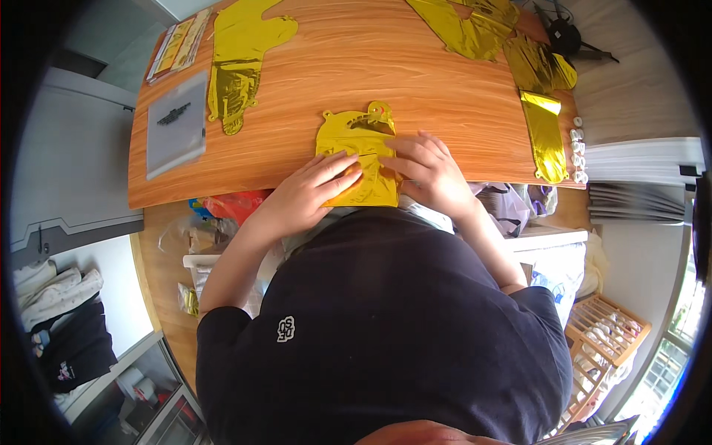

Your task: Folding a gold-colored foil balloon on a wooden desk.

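A flat, folded gold foil balloon (pixel 356 144) lies at the near edge of the table, creased crosswise, with small round tabs at its far end. Across its left part rests my left hand (pixel 310 189), fingers stretched out and pressing on the foil. My right hand (pixel 430 169) touches the right edge of the same balloon, its fingers apart and slightly bent over the foil. The underside of the right hand's fingers is partly hidden. Neither hand grips the foil. The balloon's near edge reaches my dark shirt.
Another gold foil balloon (pixel 237 63) lies at the far left, beside a clear plastic bag (pixel 176 126) and a stack of printed packets (pixel 178 46). Crumpled gold foil (pixel 482 33) and a folded gold strip (pixel 546 137) lie right, near small white rolls (pixel 578 152). Bags (pixel 504 204) stand below the table.
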Tool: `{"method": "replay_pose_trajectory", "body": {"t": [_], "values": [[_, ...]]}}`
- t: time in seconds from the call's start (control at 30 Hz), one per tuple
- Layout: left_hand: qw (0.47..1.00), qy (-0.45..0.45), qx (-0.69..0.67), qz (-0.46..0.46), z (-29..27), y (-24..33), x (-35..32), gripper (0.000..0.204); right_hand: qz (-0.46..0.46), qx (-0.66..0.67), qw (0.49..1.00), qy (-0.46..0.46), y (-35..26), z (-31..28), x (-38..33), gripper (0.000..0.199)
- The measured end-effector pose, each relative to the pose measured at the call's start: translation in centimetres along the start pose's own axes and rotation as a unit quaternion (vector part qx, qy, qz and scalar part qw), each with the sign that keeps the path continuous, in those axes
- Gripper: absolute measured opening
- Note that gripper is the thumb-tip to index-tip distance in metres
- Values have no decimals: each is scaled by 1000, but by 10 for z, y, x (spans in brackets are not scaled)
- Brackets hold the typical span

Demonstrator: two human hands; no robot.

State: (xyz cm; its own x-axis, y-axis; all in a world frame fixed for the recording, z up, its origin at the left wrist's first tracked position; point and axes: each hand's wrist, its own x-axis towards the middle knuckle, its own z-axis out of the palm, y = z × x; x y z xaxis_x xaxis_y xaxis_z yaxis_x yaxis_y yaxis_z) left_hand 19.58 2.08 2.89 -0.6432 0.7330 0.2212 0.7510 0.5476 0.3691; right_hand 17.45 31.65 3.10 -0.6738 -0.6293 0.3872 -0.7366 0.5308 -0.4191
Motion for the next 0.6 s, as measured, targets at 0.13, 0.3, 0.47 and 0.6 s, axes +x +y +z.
{"method": "replay_pose_trajectory", "body": {"t": [0.13,0.3,0.47,0.6], "values": [[997,-37,21,-67,-33,10,-1,67,-58,20,998,31,9,-7,5,51],[971,140,-164,-99,-72,5,15,71,100,253,958,89,-22,-27,28,47],[931,72,-243,-264,-92,-33,49,91,273,401,873,62,-3,-16,51,72],[951,36,107,-288,-59,-59,74,84,297,205,932,39,16,1,62,74]]}}
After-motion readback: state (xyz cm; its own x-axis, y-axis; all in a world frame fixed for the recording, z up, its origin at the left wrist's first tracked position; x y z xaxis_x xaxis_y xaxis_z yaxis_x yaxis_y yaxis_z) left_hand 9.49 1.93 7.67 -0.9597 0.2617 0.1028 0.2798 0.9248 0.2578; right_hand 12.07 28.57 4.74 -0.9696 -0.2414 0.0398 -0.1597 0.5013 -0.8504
